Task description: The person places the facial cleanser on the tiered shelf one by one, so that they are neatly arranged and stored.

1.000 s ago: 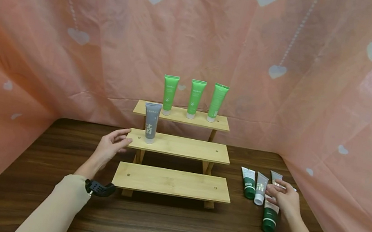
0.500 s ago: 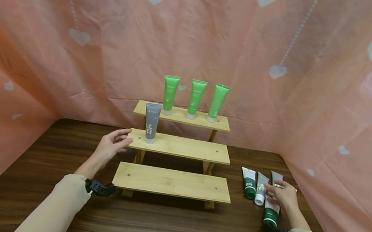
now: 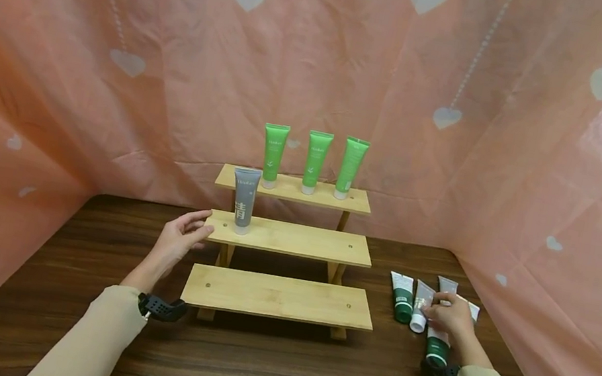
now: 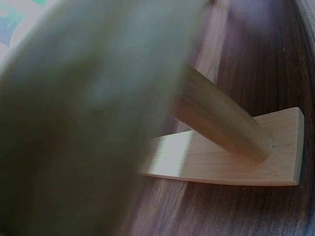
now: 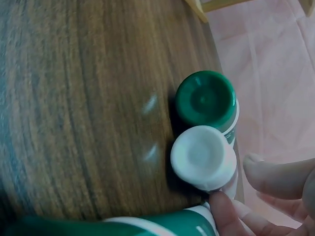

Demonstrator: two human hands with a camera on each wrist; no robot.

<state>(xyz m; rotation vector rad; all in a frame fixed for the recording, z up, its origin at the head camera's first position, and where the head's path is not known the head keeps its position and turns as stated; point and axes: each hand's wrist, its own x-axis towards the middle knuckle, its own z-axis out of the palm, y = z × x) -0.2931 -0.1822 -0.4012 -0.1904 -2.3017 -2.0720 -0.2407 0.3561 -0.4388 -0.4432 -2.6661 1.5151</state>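
Observation:
My right hand (image 3: 450, 316) reaches over the grey tube with a white cap (image 3: 419, 316) lying on the table at the right. In the right wrist view a fingertip (image 5: 224, 211) is right at that tube's side, just behind the white cap, and the thumb (image 5: 275, 178) stands a little apart from it. Left of it lies a green-and-white tube (image 3: 402, 298) with a green cap. My left hand (image 3: 177, 243), fingers relaxed, is at the left end of the middle shelf (image 3: 298, 239). Upright on that shelf stands another grey tube (image 3: 244, 200).
Three green tubes (image 3: 315, 162) stand on the top shelf (image 3: 291, 190). The bottom shelf (image 3: 280, 297) is bare wood. Under and beside my right hand lie more tubes, including a green-capped tube (image 3: 437, 350). A blurred shape (image 4: 88, 123) covers much of the left wrist view.
My right hand has shifted left and its fingers have come down beside the grey tube. The left hand has stayed at the middle shelf's end.

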